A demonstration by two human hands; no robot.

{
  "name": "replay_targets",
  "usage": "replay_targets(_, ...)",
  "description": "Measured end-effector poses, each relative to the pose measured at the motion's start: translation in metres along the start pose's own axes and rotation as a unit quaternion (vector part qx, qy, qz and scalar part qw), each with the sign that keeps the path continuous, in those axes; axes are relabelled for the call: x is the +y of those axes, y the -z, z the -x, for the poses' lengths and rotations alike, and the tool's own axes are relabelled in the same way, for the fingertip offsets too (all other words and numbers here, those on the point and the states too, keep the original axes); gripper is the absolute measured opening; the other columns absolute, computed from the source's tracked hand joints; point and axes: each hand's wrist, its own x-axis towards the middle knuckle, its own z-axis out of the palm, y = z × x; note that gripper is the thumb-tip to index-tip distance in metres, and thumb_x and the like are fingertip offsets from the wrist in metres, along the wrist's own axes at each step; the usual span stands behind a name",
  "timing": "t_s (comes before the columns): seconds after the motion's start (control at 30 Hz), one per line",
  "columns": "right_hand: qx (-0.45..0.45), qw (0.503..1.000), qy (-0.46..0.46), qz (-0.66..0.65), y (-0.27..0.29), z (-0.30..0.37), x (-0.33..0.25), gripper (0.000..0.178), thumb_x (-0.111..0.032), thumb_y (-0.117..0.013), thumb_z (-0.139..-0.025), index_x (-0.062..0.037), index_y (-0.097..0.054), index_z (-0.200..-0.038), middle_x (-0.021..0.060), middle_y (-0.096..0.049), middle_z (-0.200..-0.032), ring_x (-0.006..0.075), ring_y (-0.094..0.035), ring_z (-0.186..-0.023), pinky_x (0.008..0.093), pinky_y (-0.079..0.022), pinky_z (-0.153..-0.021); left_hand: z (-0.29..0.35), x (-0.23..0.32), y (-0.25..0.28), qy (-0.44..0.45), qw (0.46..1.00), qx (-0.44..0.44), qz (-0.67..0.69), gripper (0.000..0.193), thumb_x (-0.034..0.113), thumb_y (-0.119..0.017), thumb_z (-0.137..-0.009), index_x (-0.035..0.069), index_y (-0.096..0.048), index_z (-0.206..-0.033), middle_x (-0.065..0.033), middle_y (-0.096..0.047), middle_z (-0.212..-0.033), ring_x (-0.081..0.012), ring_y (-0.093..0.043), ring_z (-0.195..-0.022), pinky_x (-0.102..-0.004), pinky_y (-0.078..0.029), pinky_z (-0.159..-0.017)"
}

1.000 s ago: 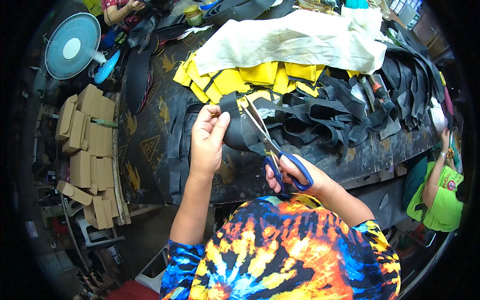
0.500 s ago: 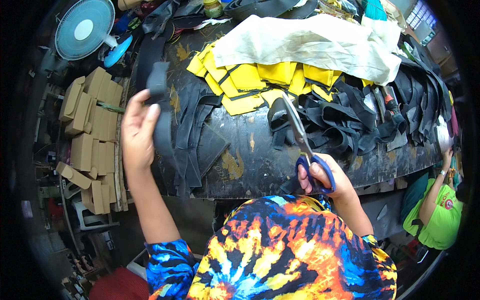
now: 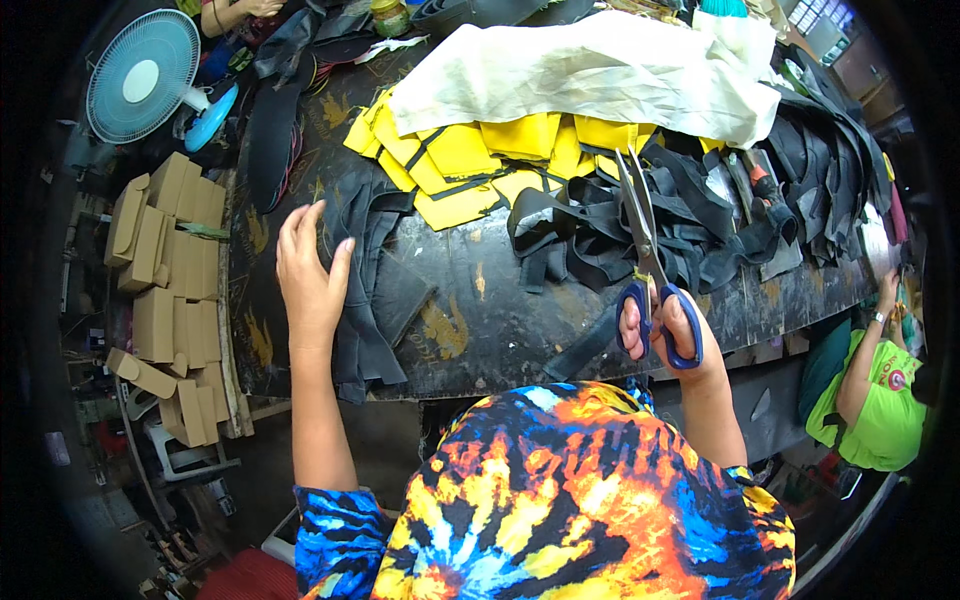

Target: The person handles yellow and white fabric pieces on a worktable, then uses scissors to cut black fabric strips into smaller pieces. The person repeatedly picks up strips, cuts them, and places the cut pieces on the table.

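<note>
My right hand (image 3: 690, 325) has its fingers through the blue handles of a pair of scissors (image 3: 643, 235). The blades point away from me, slightly apart, over a tangled heap of black strips (image 3: 570, 235). One dark strip (image 3: 583, 345) lies near the table edge beside the scissors' handles. At the left, my left hand (image 3: 312, 265) is open, thumb and fingers apart, nothing visible in it. It is over the left edge of a stack of long black strips (image 3: 365, 340). Whether its fingertips touch them is hard to tell.
Yellow pieces (image 3: 455, 155) lie at the table's far middle, partly under a white cloth (image 3: 590, 75). A fan (image 3: 140, 80) and brown boxes (image 3: 155, 325) stand left. A person in a green shirt (image 3: 880, 400) is at the right; another person's hand (image 3: 262, 8) shows far left.
My left hand has let go of the black strip it held, which now lies with the stack. My right hand has moved right with the scissors, whose blades have opened.
</note>
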Motion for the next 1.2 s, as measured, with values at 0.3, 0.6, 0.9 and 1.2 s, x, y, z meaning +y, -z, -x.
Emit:
replay_targets(0.3,-0.011,0.999,-0.028,0.02,-0.009,0.008,0.007,0.069,-0.069,-0.059,-0.094,0.0,-0.059,-0.102,0.0073,-0.063,-0.085,0.014,-0.062,-0.077,0.0234,-0.046,-0.065,-0.071,0.148,-0.086,-0.028,0.87,-0.347,0.349,0.043,0.023,-0.073,-0.095,0.002,-0.061,-0.131,-0.0082,-0.069,-0.092,-0.0161,-0.065,-0.083,-0.0311,-0.053,-0.077)
replay_targets(0.6,-0.009,0.996,-0.087,0.007,-0.003,0.017,0.015,0.057,-0.057,-0.068,-0.094,-0.0008,-0.061,-0.102,0.0059,-0.065,-0.087,0.0117,-0.065,-0.076,0.0246,-0.054,-0.069,-0.037,0.139,-0.043,-0.136,0.746,-0.466,0.456,0.036,0.0,-0.058,-0.089,0.0,-0.069,-0.123,-0.0104,-0.073,-0.119,-0.0192,-0.065,-0.116,-0.0338,-0.048,-0.104)
replay_targets(0.9,-0.173,0.972,-0.156,-0.031,-0.031,-0.016,0.03,0.04,-0.042,-0.063,-0.103,-0.0034,-0.06,-0.11,0.005,-0.067,-0.095,0.0122,-0.066,-0.085,0.0275,-0.055,-0.079,0.013,0.113,-0.008,0.117,0.835,-0.007,0.537,0.04,-0.009,-0.063,-0.096,0.0,-0.066,-0.135,-0.0036,-0.066,-0.124,-0.0028,-0.056,-0.089,-0.0179,-0.048,-0.074)
replay_targets(1.2,-0.163,0.972,-0.165,-0.045,-0.075,-0.049,0.028,0.061,-0.064,-0.055,-0.1,-0.0042,-0.06,-0.11,0.0065,-0.065,-0.098,0.0127,-0.064,-0.085,0.0262,-0.052,-0.08,0.028,0.113,-0.014,0.121,0.844,0.044,0.521,0.045,-0.01,-0.064,-0.095,-0.002,-0.061,-0.139,-0.0021,-0.067,-0.126,-0.0008,-0.05,-0.081,-0.0166,-0.044,-0.071)
